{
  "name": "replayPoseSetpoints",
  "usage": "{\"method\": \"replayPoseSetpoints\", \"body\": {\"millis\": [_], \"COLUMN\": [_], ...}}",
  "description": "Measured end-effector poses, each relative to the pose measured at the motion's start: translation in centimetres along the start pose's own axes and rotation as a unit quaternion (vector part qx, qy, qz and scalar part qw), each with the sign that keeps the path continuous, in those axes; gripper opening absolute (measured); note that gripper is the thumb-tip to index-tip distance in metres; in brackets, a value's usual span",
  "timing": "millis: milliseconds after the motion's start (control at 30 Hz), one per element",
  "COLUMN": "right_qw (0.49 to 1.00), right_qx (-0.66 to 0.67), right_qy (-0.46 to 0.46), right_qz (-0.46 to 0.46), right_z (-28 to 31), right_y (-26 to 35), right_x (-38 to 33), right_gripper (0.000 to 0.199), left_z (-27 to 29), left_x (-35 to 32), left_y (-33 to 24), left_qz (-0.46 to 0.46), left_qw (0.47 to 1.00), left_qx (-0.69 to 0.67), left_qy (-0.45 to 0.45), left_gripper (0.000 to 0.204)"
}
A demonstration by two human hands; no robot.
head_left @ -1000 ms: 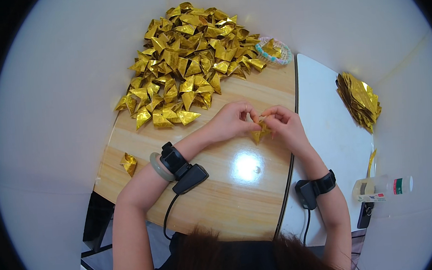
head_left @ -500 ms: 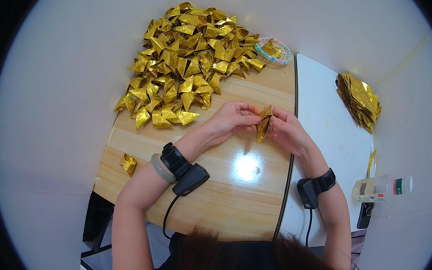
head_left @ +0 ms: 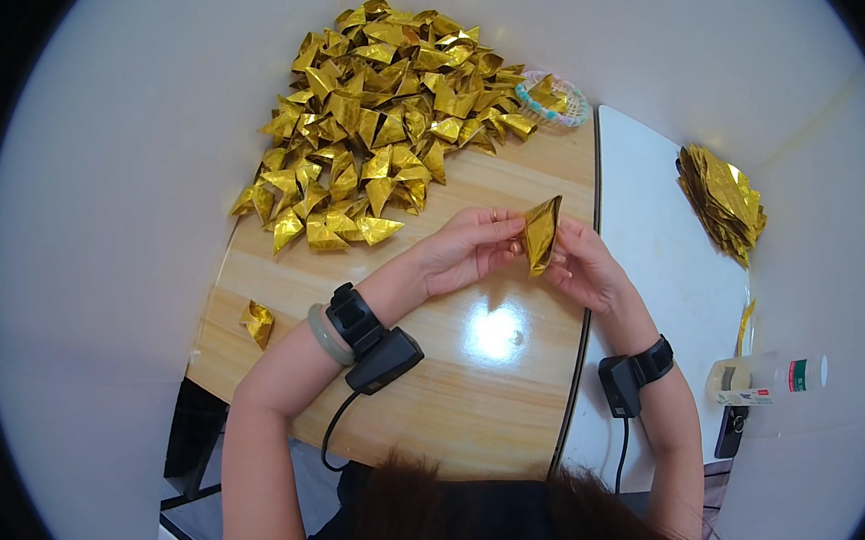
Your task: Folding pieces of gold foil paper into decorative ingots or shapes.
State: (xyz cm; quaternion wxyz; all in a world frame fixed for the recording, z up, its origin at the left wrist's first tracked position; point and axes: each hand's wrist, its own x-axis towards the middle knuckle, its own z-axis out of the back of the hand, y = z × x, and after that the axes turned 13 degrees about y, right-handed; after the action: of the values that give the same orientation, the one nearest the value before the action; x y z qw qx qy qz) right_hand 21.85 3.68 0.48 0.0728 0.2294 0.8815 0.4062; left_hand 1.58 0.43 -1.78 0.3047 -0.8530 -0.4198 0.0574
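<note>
A folded gold paper piece (head_left: pixel 541 233) stands upright between both hands above the wooden table (head_left: pixel 431 390). My left hand (head_left: pixel 466 250) pinches its left edge with the fingertips. My right hand (head_left: pixel 583 267) holds its right side from behind. A large heap of finished gold folded pieces (head_left: pixel 381 113) covers the far part of the table. One lone gold piece (head_left: pixel 258 322) lies near the table's left edge. Each wrist carries a black strapped device with a cable.
A small round dish (head_left: pixel 553 97) with a gold piece sits at the heap's right end. A white surface (head_left: pixel 652 255) adjoins the table on the right, with a stack of gold sheets (head_left: pixel 721 200) beyond it. A plastic bottle (head_left: pixel 766 379) lies at lower right.
The gold piece went from low and crumpled between the fingers to lifted and turned upright; both hands rose slightly with it.
</note>
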Motion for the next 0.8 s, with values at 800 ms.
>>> {"method": "replayPoseSetpoints", "body": {"millis": [800], "right_qw": [0.988], "right_qx": [0.056], "right_qy": [-0.138], "right_qz": [0.049], "right_z": [1.4], "right_y": [-1.2], "right_x": [1.0], "right_gripper": [0.022], "left_z": [-1.7], "left_x": [1.1], "left_y": [0.4], "left_qz": [-0.071], "left_qw": [0.935], "left_qx": [0.313], "left_qy": [-0.154], "left_gripper": [0.051]}}
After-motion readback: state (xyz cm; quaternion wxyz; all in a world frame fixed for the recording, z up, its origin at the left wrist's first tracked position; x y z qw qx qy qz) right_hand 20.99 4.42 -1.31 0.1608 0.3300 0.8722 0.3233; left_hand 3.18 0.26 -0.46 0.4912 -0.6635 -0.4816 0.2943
